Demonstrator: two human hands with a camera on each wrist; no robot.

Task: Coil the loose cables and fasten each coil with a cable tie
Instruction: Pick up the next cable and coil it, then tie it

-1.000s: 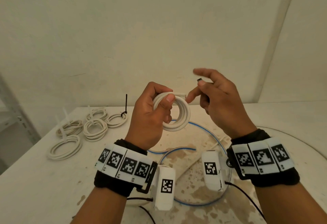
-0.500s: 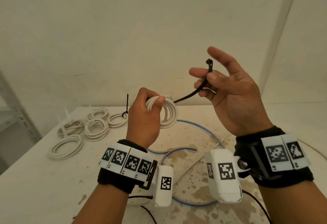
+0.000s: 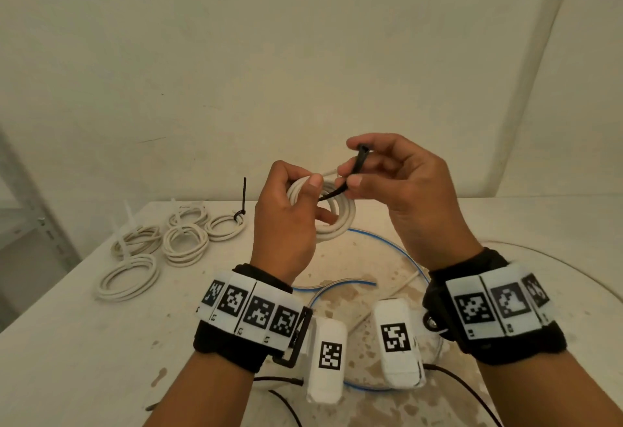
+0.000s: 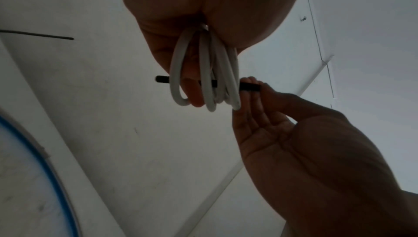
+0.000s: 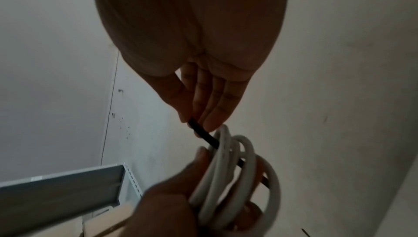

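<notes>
My left hand (image 3: 286, 221) grips a white cable coil (image 3: 337, 221) in the air above the table, thumb across its top. The coil's loops (image 4: 210, 72) hang from that hand in the left wrist view. My right hand (image 3: 397, 184) pinches a black cable tie (image 3: 354, 173) between thumb and fingers. The tie's thin end passes through the coil's middle (image 4: 161, 79) and comes out the far side. In the right wrist view the black tie (image 5: 203, 133) runs from my fingertips into the white loops (image 5: 239, 178).
Several tied white coils (image 3: 183, 243) lie at the table's back left, one with a black tie (image 3: 243, 199) standing up. A blue-edged round patch (image 3: 381, 251) and loose white cable (image 3: 409, 280) lie below my hands. A grey metal shelf (image 5: 61, 192) stands left.
My right hand came down and left from its raised pose, bringing the black tie to the coil and threading its tail through the loops. The left hand lifted the coil slightly.
</notes>
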